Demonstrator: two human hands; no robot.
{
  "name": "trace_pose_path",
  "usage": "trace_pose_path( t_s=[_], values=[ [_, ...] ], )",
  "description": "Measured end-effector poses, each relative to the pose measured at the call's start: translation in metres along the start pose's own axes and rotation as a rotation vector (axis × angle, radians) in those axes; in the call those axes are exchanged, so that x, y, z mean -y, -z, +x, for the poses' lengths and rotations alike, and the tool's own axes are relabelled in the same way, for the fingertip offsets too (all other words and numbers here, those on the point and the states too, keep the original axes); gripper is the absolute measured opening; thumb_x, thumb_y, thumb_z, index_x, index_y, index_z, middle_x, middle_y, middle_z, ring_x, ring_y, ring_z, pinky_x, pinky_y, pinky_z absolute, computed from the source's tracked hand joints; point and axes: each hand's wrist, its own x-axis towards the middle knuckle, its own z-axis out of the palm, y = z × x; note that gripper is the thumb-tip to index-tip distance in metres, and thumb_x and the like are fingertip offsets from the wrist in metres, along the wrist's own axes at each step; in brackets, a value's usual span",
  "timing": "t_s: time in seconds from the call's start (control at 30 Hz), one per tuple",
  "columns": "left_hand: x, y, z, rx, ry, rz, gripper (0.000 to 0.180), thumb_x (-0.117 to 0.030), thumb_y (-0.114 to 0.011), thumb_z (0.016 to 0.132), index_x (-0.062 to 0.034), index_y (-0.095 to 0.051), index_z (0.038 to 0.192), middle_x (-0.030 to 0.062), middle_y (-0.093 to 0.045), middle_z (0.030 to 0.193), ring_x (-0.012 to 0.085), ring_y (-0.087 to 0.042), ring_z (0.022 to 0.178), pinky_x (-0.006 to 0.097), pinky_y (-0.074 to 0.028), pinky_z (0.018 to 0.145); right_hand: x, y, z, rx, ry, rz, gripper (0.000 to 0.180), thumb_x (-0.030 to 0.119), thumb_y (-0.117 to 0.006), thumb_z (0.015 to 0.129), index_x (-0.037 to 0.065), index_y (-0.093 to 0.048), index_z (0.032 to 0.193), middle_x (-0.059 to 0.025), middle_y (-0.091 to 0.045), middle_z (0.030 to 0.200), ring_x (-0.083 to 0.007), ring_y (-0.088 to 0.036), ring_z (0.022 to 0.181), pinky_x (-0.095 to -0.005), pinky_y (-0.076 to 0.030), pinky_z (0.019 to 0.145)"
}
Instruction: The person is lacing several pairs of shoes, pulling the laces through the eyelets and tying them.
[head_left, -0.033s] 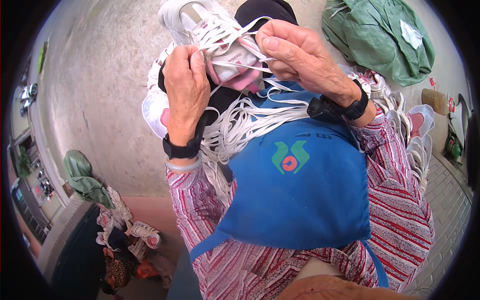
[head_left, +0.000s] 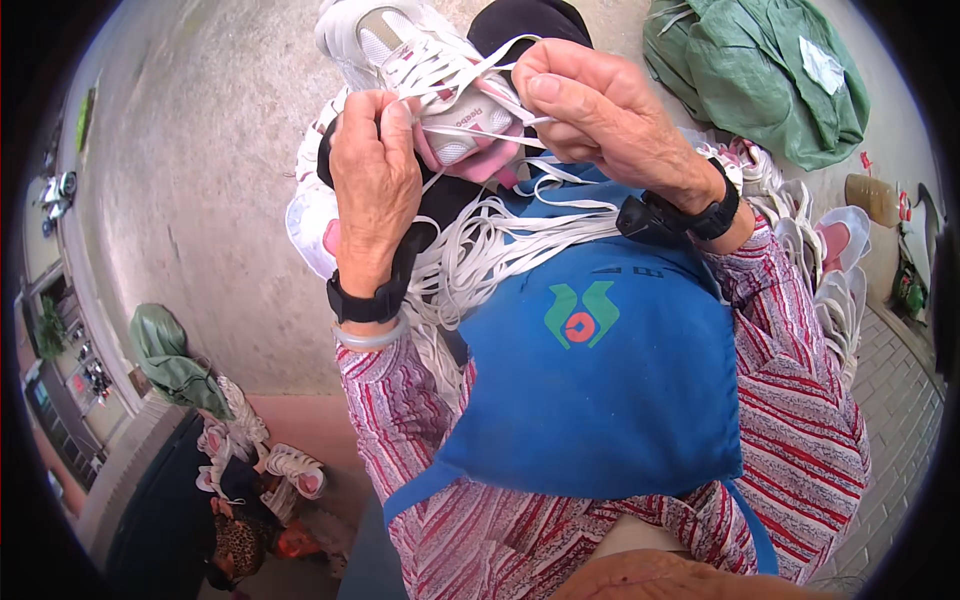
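Note:
A white and pink sneaker (head_left: 465,105) rests on my lap at the top, its tongue and pink collar toward me. White laces (head_left: 455,75) criss-cross its front. My left hand (head_left: 375,150), to the left of the shoe, is closed with fingertips pinching a lace. On the other side my right hand (head_left: 590,105) pinches the lace too, and a lace tip sticks out by its fingers. Lace runs between both hands across the shoe. Below them a loose bundle of white laces (head_left: 500,245) lies over my blue apron (head_left: 610,400).
More white and pink shoes (head_left: 835,250) sit in a pile at my right. Beyond them lies a green sack (head_left: 765,80). At the lower left a person (head_left: 240,545) sits near other laced shoes (head_left: 295,468) and a second green sack (head_left: 170,350). Concrete floor (head_left: 220,180) spreads to the left.

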Motion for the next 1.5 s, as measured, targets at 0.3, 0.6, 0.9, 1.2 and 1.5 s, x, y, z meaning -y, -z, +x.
trace_pose_path(
  t_s=[0.3, 0.6, 0.9, 1.2, 1.5],
  values=[
    [-0.021, -0.006, 0.008, 0.257, 0.115, 0.331, 0.039, -0.036, -0.076, 0.084, -0.0036, -0.06, 0.099, 0.0226, -0.068, 0.075, 0.0409, -0.069, 0.075, 0.045, -0.053, 0.064, 0.0, -0.001, -0.003, -0.027, 0.008, -0.101, 0.022, 0.027, -0.052, 0.104, 0.006, -0.055, 0.101, 0.007, -0.041, 0.076, -0.0007, -0.033, 0.059, -0.0189, -0.027, 0.05],
    [-0.016, -0.01, 0.025, 0.282, -0.1, 0.438, 0.018, -0.019, -0.066, 0.083, -0.0028, -0.069, 0.09, 0.0226, -0.068, 0.087, 0.0338, -0.066, 0.076, 0.043, -0.052, 0.065, 0.004, 0.001, -0.007, -0.013, 0.006, -0.051, 0.021, 0.026, -0.052, 0.104, 0.006, -0.053, 0.1, 0.0077, -0.037, 0.077, -0.0006, -0.029, 0.058, -0.0188, -0.024, 0.05],
    [-0.006, 0.046, 0.066, 0.363, 0.415, -0.822, 0.025, -0.022, -0.061, 0.093, 0.0, -0.066, 0.084, 0.0035, -0.062, 0.075, 0.0148, -0.061, 0.077, 0.029, -0.048, 0.083, 0.034, -0.004, -0.021, 0.094, -0.007, -0.077, 0.021, 0.023, -0.054, 0.101, 0.004, -0.053, 0.094, 0.0051, -0.044, 0.074, -0.0014, -0.034, 0.058, -0.0195, -0.026, 0.05],
    [0.002, 0.011, 0.097, 0.33, 0.351, -0.591, 0.015, -0.016, -0.066, 0.091, -0.0003, -0.068, 0.091, 0.0016, -0.062, 0.072, 0.0094, -0.058, 0.064, 0.024, -0.047, 0.06, 0.065, 0.024, -0.046, 0.175, 0.22, 0.398, 0.019, 0.019, -0.055, 0.095, 0.002, -0.054, 0.086, 0.0005, -0.049, 0.064, -0.0045, -0.042, 0.053, -0.0204, -0.031, 0.047],
    [0.009, 0.007, 0.097, 0.224, 0.263, -0.408, 0.018, -0.017, -0.072, 0.087, -0.001, -0.07, 0.095, 0.0046, -0.066, 0.081, 0.0137, -0.062, 0.07, 0.027, -0.051, 0.066, 0.057, -0.024, -0.026, 0.428, 0.144, -0.437, 0.015, 0.016, -0.055, 0.1, 0.002, -0.057, 0.095, -0.0084, -0.057, 0.075, -0.0213, -0.054, 0.064, -0.0323, -0.044, 0.062]
  ],
)
